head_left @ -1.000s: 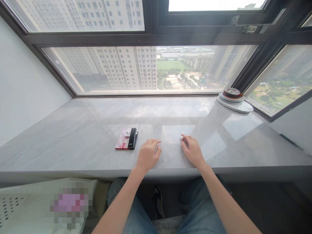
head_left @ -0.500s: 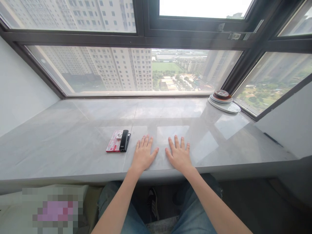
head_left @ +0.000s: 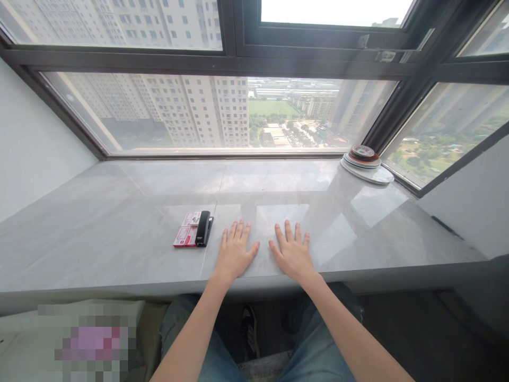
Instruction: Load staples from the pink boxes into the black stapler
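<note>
My left hand [head_left: 234, 252] lies flat and open on the grey stone sill [head_left: 119, 233], fingers stretched forward, holding nothing. My right hand [head_left: 292, 253] lies flat beside it, a little apart, also open with nothing in it. Just left of my left hand sits a black stapler [head_left: 204, 228], resting against two small red-and-white boxes [head_left: 186, 230]. Neither hand touches the stapler or the boxes.
A stack of round plates or discs [head_left: 366, 163] sits at the sill's far right corner by the window frame. The dark window frame [head_left: 238, 61] runs along the back. A white wall stands at the left. My knees in jeans are below the sill's front edge.
A second ago both hands were loosely curled on the sill; they have since flattened with fingers spread. The view shifted slightly right. In the last half second nothing moved.
</note>
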`<state>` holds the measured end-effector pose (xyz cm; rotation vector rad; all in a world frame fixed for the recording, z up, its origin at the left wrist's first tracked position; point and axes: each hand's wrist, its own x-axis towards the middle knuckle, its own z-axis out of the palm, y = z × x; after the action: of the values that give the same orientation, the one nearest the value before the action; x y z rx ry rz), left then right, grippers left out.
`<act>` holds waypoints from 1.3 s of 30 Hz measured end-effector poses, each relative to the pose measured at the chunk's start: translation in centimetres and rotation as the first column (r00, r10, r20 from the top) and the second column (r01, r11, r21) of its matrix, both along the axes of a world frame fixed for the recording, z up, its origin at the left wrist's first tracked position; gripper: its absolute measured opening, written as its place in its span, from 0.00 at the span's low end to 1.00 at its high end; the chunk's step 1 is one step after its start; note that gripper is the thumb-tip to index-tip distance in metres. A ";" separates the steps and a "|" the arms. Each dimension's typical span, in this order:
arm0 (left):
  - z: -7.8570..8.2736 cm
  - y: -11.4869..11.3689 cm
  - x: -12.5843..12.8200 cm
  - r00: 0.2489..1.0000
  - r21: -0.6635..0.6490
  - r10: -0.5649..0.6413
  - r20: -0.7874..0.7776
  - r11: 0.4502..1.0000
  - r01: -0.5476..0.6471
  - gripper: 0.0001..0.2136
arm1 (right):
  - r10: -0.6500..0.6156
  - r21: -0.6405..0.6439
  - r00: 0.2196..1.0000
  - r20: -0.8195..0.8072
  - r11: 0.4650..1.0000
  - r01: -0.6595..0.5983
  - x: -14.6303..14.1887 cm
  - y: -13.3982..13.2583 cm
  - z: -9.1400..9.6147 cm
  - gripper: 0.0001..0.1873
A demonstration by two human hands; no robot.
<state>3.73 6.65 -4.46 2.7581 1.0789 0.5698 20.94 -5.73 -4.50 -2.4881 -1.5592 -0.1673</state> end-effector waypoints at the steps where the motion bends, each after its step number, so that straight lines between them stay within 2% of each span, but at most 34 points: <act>1: 0.0 0.0 0.0 1.000 0.004 0.003 -0.003 1.000 -0.003 0.30 | 0.002 -0.005 1.000 0.004 1.000 -0.002 0.0 0.0 0.0 0.37; 8: 0.4 -0.3 0.0 0.993 0.049 0.040 -0.114 0.998 -0.035 0.31 | -0.005 -0.081 1.000 0.030 0.997 0.008 -0.1 0.1 0.3 0.42; 12: 0.5 -0.4 0.1 0.988 0.069 0.054 -0.147 0.997 -0.044 0.31 | -0.001 -0.091 0.999 0.051 0.996 0.006 -0.3 0.0 0.5 0.37; 15: 0.5 -0.4 0.1 0.987 0.077 0.058 -0.152 0.996 -0.047 0.32 | 0.008 -0.099 0.999 0.051 0.995 -0.003 -0.3 0.0 0.6 0.34; 39: 0.9 -0.7 0.1 0.991 0.066 0.054 -0.123 0.997 -0.046 0.31 | -0.009 -0.071 0.998 0.061 0.997 0.013 -0.2 0.1 0.2 0.36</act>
<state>3.81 5.93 -3.54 2.8622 1.1787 0.4502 20.74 -5.67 -4.33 -2.5693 -1.6027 -0.1936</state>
